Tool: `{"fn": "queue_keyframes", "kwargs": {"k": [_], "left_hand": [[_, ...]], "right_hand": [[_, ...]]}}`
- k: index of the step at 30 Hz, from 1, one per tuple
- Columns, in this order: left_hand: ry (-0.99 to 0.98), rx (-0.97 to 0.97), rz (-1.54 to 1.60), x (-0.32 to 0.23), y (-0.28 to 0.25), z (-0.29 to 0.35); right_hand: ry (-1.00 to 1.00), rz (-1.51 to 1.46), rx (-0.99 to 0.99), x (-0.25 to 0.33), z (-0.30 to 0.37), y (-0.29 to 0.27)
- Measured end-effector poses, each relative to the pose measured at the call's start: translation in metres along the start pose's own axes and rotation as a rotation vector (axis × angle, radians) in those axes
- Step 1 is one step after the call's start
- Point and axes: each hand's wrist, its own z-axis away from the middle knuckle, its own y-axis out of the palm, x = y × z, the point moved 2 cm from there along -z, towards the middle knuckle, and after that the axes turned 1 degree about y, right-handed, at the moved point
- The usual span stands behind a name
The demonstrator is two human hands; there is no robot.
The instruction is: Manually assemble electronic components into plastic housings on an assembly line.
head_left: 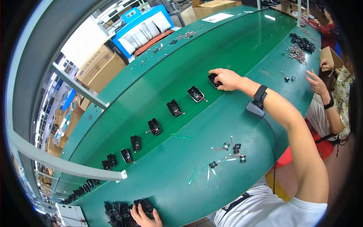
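Observation:
My right hand (228,80) reaches far out over the green conveyor belt, its fingers closed round a black plastic housing (213,78). Beside it on the belt lies another black housing (195,94) with a light rim and a short red wire. More such housings (174,108) run in a line down the belt to the lower left. At the bottom of the view, my left hand (145,217) has its fingers bent over a black housing (147,204) at the edge of a small pile of black housings (115,213). The underside of that grip is hidden.
Small black parts with red wires (237,148) and thin pale-green strips (208,176) lie on the near table (181,193). A grey metal bar (75,162) crosses at left. A wrist-worn box (255,109) trails a cable. A co-worker's hand (317,82) is at right, near heaped parts (296,54).

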Motion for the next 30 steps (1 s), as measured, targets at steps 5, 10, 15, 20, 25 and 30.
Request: {"fn": "queue_keyframes", "kwargs": {"k": [5, 10, 15, 20, 25, 30], "left_hand": [[0.052, -0.015, -0.064, -0.010, 0.009, 0.002], [-0.100, 0.029, 0.065, -0.012, 0.022, 0.002], [-0.003, 0.034, 0.159, -0.050, 0.020, -0.020], [-0.033, 0.011, 0.274, -0.075, 0.022, -0.021], [0.059, 0.010, 0.421, -0.080, 0.043, -0.013], [0.203, 0.175, 0.655, -0.122, 0.048, -0.032]], "right_hand": [[-0.018, 0.140, -0.139, 0.017, 0.017, -0.012], [-0.210, -0.425, 0.075, 0.080, 0.072, -0.042], [-0.277, -0.409, 0.315, 0.148, 0.120, -0.042], [-0.167, -0.290, 0.372, 0.166, 0.122, -0.026], [-0.274, -0.475, 0.067, 0.185, 0.112, -0.010], [-0.153, -0.613, -0.062, 0.131, 0.141, -0.001]]}}
